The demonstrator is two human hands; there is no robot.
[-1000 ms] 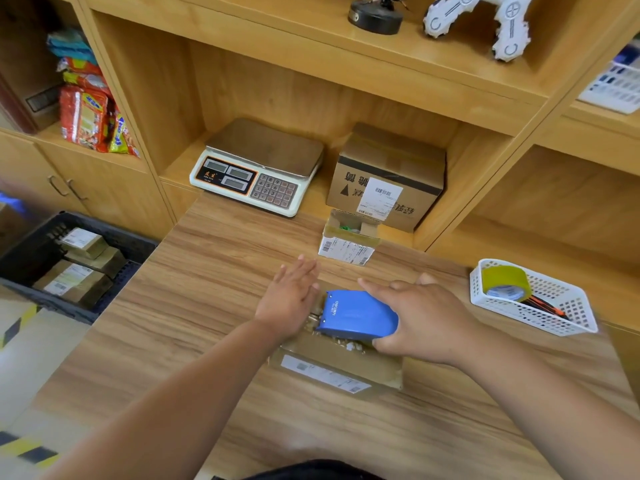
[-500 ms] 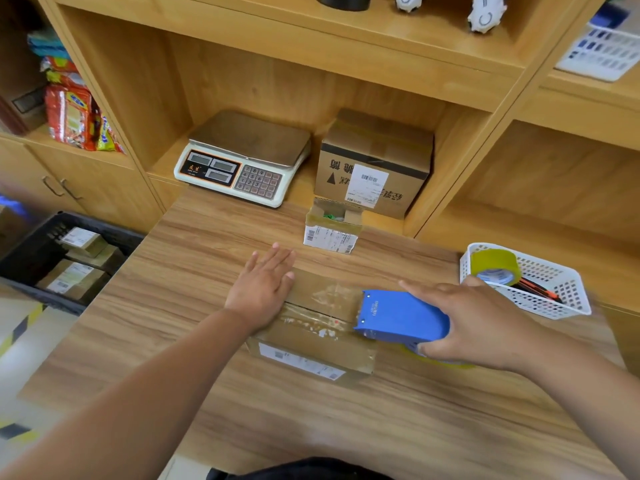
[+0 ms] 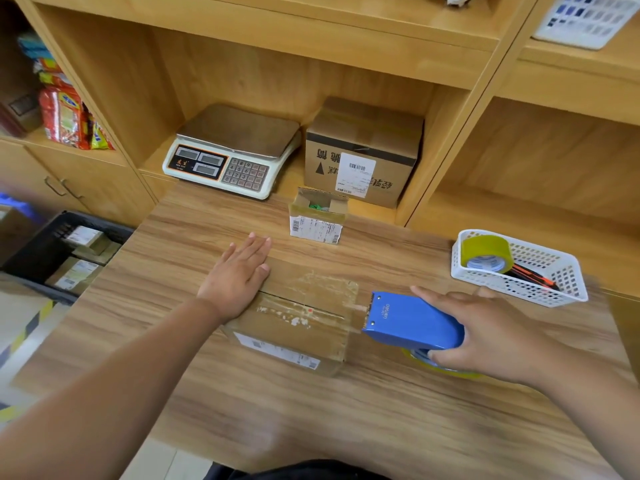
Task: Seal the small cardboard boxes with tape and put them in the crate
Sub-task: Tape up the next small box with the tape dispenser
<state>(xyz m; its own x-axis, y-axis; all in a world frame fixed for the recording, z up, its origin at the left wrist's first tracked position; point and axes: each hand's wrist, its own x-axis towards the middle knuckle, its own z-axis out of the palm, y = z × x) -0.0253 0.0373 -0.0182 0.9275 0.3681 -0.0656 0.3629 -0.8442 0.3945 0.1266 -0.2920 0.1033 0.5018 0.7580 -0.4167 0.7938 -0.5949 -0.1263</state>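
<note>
On the wood-grain table (image 3: 346, 410), your left hand (image 3: 239, 275) lies flat, fingers spread, on the flat brown cardboard box (image 3: 298, 317). Your right hand (image 3: 485, 334) grips the blue tape dispenser (image 3: 412, 322) just right of it. Small open-top box (image 3: 317, 216) behind, white mesh basket (image 3: 540, 271) right, black crate (image 3: 52, 251) far left.

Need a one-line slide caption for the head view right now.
Left hand flat on the cardboard box; right hand holds the blue tape dispenser past its edge.
</note>
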